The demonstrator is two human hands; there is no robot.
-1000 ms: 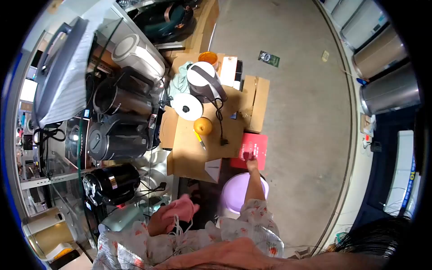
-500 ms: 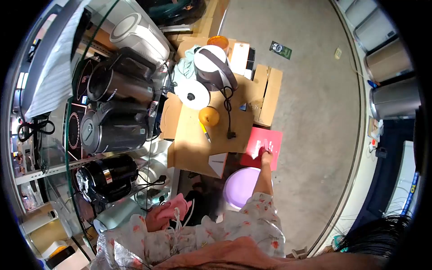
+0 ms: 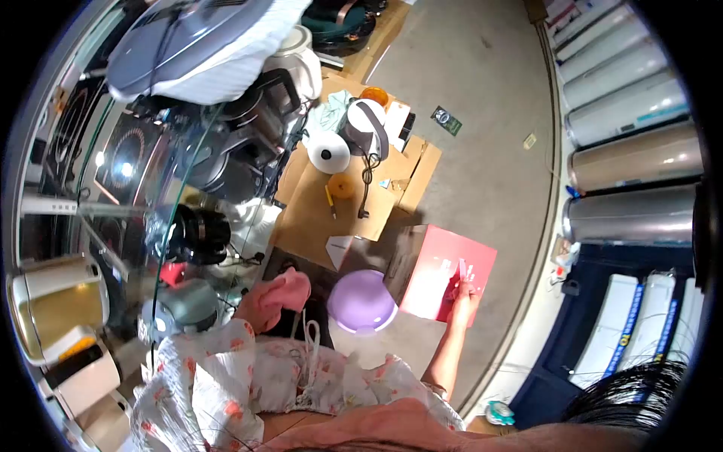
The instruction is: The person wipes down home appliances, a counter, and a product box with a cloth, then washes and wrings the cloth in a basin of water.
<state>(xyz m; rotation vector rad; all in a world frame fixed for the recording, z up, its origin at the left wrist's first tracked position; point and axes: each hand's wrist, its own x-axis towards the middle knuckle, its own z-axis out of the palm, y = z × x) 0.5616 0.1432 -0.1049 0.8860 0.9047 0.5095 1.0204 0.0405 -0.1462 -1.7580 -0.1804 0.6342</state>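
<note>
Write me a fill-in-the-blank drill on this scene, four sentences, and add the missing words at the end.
1. The right hand is at the red ____.
2. The left hand holds a cloth coloured ____.
3. The knob on the white lid is coloured ____.
4. The round basin is coloured ____.

Missing words: box; pink; black; purple.

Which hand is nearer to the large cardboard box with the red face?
Right. The right hand is on the red face of the cardboard box. The left hand is apart from it, holding a soft pink cloth, beyond the round purple object.
</note>
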